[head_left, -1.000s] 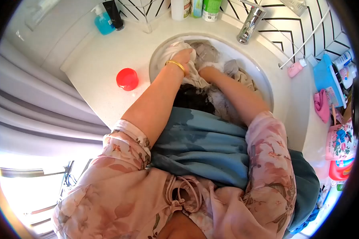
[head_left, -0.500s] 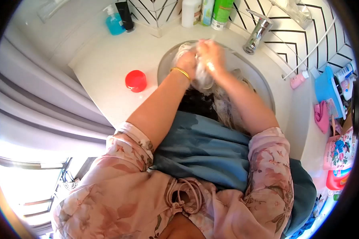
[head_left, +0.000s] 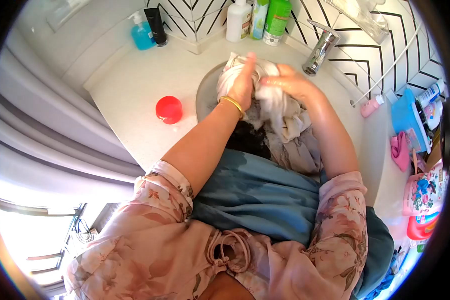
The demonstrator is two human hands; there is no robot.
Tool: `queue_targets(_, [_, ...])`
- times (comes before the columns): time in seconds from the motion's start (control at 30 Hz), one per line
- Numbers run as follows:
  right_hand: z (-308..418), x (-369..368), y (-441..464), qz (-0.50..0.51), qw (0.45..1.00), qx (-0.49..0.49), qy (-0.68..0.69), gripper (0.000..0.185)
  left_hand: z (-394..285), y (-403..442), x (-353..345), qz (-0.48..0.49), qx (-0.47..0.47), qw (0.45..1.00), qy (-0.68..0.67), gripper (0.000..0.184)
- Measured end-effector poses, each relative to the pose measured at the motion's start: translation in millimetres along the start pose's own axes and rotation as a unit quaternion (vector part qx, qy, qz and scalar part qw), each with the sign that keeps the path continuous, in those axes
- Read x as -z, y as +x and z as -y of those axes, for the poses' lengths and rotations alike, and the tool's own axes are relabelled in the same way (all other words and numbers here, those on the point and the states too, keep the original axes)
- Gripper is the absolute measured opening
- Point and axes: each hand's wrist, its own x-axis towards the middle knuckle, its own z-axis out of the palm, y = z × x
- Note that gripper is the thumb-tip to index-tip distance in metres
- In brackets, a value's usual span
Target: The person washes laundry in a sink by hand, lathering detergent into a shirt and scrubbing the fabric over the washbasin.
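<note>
Both of my hands are on a wet, off-white cloth (head_left: 228, 77) raised over the round basin (head_left: 205, 97). My left hand (head_left: 242, 85), with a gold bangle at the wrist, presses the cloth's left part, thumb side up; its other fingers are largely hidden. Facing it, my right hand (head_left: 295, 86) has hold of the bunched cloth, which hangs below between the fingers; this part is slightly blurred. Lower down in the basin lie greyish wet fabric (head_left: 302, 150) and a dark, sudsy patch (head_left: 250, 140).
A red cup (head_left: 169, 110) stands left of the basin. The chrome faucet (head_left: 321, 50) rises behind it on the right. Several bottles, among them a green one (head_left: 277, 22), line the back wall. A blue soap pump (head_left: 143, 35) is at back left, a blue basket (head_left: 407, 120) at right.
My hands were pressed close together over a soapy bunch. Now they are farther apart, the right one shifted right, with the cloth spread wider between them.
</note>
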Motion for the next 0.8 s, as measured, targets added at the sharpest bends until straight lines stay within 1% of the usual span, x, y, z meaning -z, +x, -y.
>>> queue_targets(0.03, [1.2,4.1,5.9,-0.005,0.998,-0.040,0.045,0.056,1.8,5.1,6.8,0.021,0.042,0.985,-0.165,0.072])
queue_targets(0.07, [1.7,5.7,6.8,-0.143,0.990,-0.010,0.009,0.044,-11.3,-7.7,-5.5,-0.020,0.101,0.966,-0.235,0.081])
queue_targets(0.17, [47.1,6.6,-20.6,-0.063,0.993,0.096,0.030,0.037,-5.5,-5.3,-6.8,0.013,0.100,0.945,-0.312,0.092])
queue_targets(0.2, [55.7,8.1,-27.4,-0.050,0.992,0.114,0.023,0.034,-10.4,-9.6,-10.8,0.006,0.093,0.943,-0.318,0.090])
queue_targets(0.3, [59.4,13.4,-40.6,-0.009,0.989,0.113,0.094,0.031,-13.8,-8.9,-8.7,0.105,0.018,0.926,-0.364,0.087])
queue_targets(0.33, [57.3,13.7,-42.7,0.012,0.989,0.109,0.103,0.031,-14.0,-3.1,-3.1,0.106,0.020,0.919,-0.380,0.073])
queue_targets(0.43, [30.4,33.3,-37.8,0.048,0.973,0.061,0.218,0.032,-24.5,-1.7,-6.4,0.091,-0.048,0.938,-0.332,0.058])
queue_targets(0.47, [26.4,35.5,-36.3,0.034,0.968,0.029,0.248,0.033,-29.5,-2.0,-4.4,0.102,-0.051,0.922,-0.370,0.046])
queue_targets(0.53, [19.8,39.6,-35.3,0.004,0.951,-0.033,0.307,0.034,-33.2,-5.4,-1.1,0.074,-0.061,0.946,-0.310,0.044])
queue_targets(0.57, [12.2,40.2,-30.3,-0.008,0.951,-0.042,0.306,0.035,-34.6,-5.3,-0.3,0.061,-0.067,0.956,-0.278,0.043])
queue_targets(0.6, [2.6,38.3,-23.4,-0.020,0.950,-0.051,0.306,0.035,-32.1,-2.5,2.4,0.028,-0.046,0.955,-0.293,0.034])
queue_targets(0.63, [-3.4,35.3,-19.1,-0.031,0.949,-0.061,0.307,0.036,-28.7,-0.9,4.3,-0.016,-0.021,0.955,-0.295,0.032])
queue_targets(0.67, [10.1,19.6,-24.0,-0.067,0.946,-0.060,0.311,0.032,-25.9,0.0,5.1,-0.059,0.005,0.953,-0.297,0.030])
queue_targets(0.7, [7.3,14.1,-18.0,-0.088,0.946,-0.049,0.307,0.030,-22.4,1.4,6.5,-0.102,0.030,0.949,-0.298,0.028])
queue_targets(0.77, [-1.0,5.0,-3.1,-0.128,0.946,-0.029,0.297,0.026,-9.3,7.9,16.3,-0.140,0.058,0.949,-0.275,0.028])
queue_targets(0.8, [7.1,-11.6,-3.8,-0.183,0.951,-0.014,0.251,0.022,-3.8,10.2,20.2,-0.158,0.072,0.949,-0.264,0.028])
